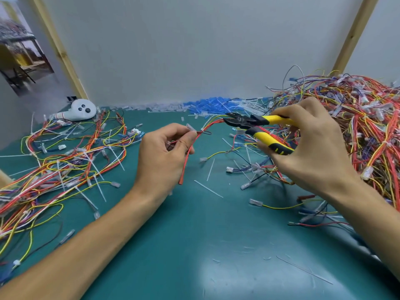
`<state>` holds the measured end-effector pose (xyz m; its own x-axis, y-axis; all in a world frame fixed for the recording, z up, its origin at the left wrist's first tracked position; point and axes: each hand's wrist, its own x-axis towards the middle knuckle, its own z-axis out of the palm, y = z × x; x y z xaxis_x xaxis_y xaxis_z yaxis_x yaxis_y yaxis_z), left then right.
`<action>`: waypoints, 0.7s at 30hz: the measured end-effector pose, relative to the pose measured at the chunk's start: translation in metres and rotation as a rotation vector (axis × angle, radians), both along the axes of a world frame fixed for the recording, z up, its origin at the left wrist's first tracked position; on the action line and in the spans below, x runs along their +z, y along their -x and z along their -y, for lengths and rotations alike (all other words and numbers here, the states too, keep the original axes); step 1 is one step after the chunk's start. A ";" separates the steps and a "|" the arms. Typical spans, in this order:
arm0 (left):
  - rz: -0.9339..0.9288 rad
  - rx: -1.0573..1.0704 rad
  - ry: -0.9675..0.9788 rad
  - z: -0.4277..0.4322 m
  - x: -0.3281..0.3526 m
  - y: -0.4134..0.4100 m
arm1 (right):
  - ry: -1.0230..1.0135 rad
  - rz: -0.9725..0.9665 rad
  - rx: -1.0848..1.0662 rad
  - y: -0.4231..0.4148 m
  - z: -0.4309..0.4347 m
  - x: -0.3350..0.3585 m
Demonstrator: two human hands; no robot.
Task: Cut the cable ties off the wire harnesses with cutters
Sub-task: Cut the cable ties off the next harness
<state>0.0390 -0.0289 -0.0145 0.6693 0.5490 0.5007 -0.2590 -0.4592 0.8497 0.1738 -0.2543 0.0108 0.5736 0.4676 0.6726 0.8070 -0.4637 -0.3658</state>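
Bare forearms (86, 241) lead to the left grip (161, 156) and right grip (311, 148).

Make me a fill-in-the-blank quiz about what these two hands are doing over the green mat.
The right hand grips cutters with ____ handles.
The left hand pinches a harness whose thick hanging lead is ____.
The cutters' jaws stand ____.
Missing words: yellow; red; open.

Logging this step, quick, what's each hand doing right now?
Left hand: pinching a wire harness.
Right hand: gripping the cutters, handles spread.
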 end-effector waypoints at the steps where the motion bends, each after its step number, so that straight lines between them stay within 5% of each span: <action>1: -0.004 0.003 0.030 -0.001 0.001 -0.001 | -0.005 0.022 0.009 0.000 0.001 0.001; 8: -0.033 -0.134 0.433 -0.002 0.006 0.001 | -0.161 -0.152 0.027 0.004 0.002 0.005; 11: -0.022 -0.116 0.333 0.003 0.007 0.000 | -0.162 -0.297 -0.008 0.000 0.003 0.005; 15: -0.076 -0.005 0.073 0.006 0.001 -0.002 | -0.015 -0.068 -0.123 0.002 0.003 0.003; 21: -0.136 0.077 -0.165 0.004 -0.001 0.000 | 0.203 0.096 0.010 0.002 0.006 0.006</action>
<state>0.0390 -0.0328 -0.0157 0.6965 0.5188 0.4958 -0.1058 -0.6091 0.7860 0.1715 -0.2598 0.0171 0.5062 0.6039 0.6157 0.8384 -0.5119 -0.1872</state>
